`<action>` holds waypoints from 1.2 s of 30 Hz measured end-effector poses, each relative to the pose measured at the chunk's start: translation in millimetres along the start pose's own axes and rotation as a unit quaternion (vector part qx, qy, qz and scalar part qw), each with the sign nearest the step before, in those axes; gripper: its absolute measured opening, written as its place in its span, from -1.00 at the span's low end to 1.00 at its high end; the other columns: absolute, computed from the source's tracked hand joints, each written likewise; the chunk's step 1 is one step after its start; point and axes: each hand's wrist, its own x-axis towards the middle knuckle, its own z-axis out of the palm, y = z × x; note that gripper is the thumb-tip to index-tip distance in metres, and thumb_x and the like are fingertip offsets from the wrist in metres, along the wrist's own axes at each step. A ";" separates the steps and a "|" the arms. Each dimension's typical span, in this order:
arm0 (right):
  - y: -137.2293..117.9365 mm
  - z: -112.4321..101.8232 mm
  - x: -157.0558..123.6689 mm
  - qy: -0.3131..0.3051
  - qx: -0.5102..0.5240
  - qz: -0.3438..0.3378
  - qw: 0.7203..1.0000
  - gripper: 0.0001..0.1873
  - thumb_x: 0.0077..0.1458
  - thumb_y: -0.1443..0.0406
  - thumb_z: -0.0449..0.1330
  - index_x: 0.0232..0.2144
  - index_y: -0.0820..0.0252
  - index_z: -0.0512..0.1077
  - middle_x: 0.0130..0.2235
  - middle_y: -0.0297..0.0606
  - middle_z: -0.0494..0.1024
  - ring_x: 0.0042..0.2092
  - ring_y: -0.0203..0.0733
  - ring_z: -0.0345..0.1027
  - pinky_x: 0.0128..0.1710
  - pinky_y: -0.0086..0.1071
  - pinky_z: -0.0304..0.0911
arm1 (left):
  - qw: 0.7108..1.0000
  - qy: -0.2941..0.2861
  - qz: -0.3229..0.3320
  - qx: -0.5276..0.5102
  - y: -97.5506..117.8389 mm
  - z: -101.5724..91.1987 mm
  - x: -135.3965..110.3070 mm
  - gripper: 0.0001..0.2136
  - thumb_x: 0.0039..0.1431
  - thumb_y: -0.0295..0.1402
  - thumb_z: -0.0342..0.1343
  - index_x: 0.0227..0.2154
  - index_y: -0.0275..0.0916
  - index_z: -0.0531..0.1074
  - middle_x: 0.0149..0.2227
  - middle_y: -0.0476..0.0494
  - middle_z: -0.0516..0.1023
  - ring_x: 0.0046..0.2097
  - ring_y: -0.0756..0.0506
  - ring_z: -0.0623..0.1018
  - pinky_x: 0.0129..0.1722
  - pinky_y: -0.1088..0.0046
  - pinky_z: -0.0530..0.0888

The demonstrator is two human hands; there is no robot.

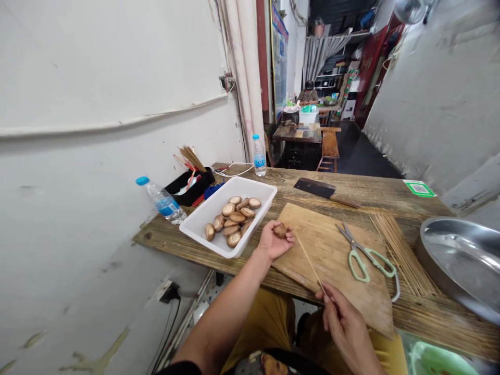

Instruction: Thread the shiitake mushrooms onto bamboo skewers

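My left hand (pixel 274 240) is curled around a brown mushroom (pixel 280 230) above the left edge of the wooden cutting board (pixel 312 229). Between the fingers of my right hand (pixel 339 311) is the lower end of a thin bamboo skewer (pixel 308 259). Its far end points up and left, close to the mushroom; whether it touches the mushroom I cannot tell. To the left, a white plastic tray (pixel 211 249) holds several more mushrooms (pixel 230 221). Scissors with pale green handles (pixel 359 265) lie partly spread on the board, and a bundle of skewers (pixel 406 255) rests at its right.
A cleaver (pixel 316 188) lies behind the board. A large steel basin (pixel 464 250) stands at the right edge. Two water bottles (pixel 259 156) and a black holder (pixel 187 186) with sticks are by the tray. A person (pixel 308 94) sits far back.
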 end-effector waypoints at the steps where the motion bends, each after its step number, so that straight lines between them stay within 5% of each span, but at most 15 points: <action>1: -1.9 -0.9 1.7 0.016 -0.006 -0.010 1.000 -0.63 0.18 0.15 -0.01 -0.13 0.24 0.42 -0.36 -0.19 0.52 -0.45 -0.27 0.41 -0.48 -0.46 0.35 | 1.000 -0.005 -0.004 -0.001 -2.0 0.8 -2.2 -0.91 -0.04 -0.37 0.03 -0.51 -0.29 0.34 -0.47 -0.15 0.38 -0.49 -0.01 0.36 -0.51 0.47 0.29; 4: -7.6 -3.8 6.1 0.036 -0.029 -0.014 0.999 -0.65 0.15 0.14 0.03 -0.23 0.22 0.50 -0.39 -0.17 0.56 -0.32 -0.17 0.47 -0.35 -0.39 0.41 | 0.999 -0.023 -0.024 0.001 -9.0 4.7 -10.1 -0.82 -0.02 -0.30 0.01 -0.40 -0.30 0.39 -0.43 -0.19 0.40 -0.45 -0.05 0.39 -0.48 0.42 0.31; 8: -12.7 -7.5 6.6 0.027 -0.050 -0.001 0.998 -0.60 0.15 0.14 0.02 -0.11 0.25 0.47 -0.36 -0.17 0.60 -0.22 -0.13 0.49 -0.26 -0.37 0.42 | 0.998 -0.046 -0.049 0.013 -15.2 11.2 -15.6 -0.70 0.05 -0.22 0.02 -0.28 -0.37 0.41 -0.41 -0.22 0.42 -0.47 -0.03 0.38 -0.51 0.45 0.30; 17: -25.9 -21.8 0.7 0.052 -0.124 -0.089 0.987 -0.66 0.14 0.30 0.04 -0.07 0.29 0.44 -0.18 -0.13 0.59 -0.18 -0.17 0.51 -0.13 -0.35 0.39 | 0.997 -0.044 0.018 0.056 -21.0 15.6 -21.0 -0.75 0.08 -0.56 -0.01 -0.15 -0.29 0.36 -0.11 -0.24 0.47 -0.02 -0.16 0.46 -0.09 0.28 0.42; 28: -32.7 -35.2 10.1 0.029 -0.152 -0.106 0.982 -0.67 0.15 0.32 0.05 -0.06 0.26 0.44 -0.18 -0.18 0.59 -0.23 -0.17 0.52 -0.22 -0.39 0.44 | 0.997 -0.016 -0.001 0.082 -28.0 22.1 -33.2 -0.80 0.15 -0.37 0.04 -0.20 -0.37 0.40 -0.13 -0.24 0.48 -0.23 -0.02 0.52 -0.41 0.60 0.47; 36: -36.4 -36.1 3.9 -0.003 -0.139 -0.094 0.986 -0.66 0.15 0.32 0.04 -0.04 0.18 0.43 -0.16 -0.22 0.57 -0.21 -0.17 0.52 -0.20 -0.38 0.43 | 0.994 0.036 0.031 0.095 -35.7 27.3 -36.7 -0.86 0.15 -0.43 0.04 -0.26 -0.39 0.39 -0.20 -0.29 0.53 -0.14 -0.11 0.54 -0.14 0.36 0.50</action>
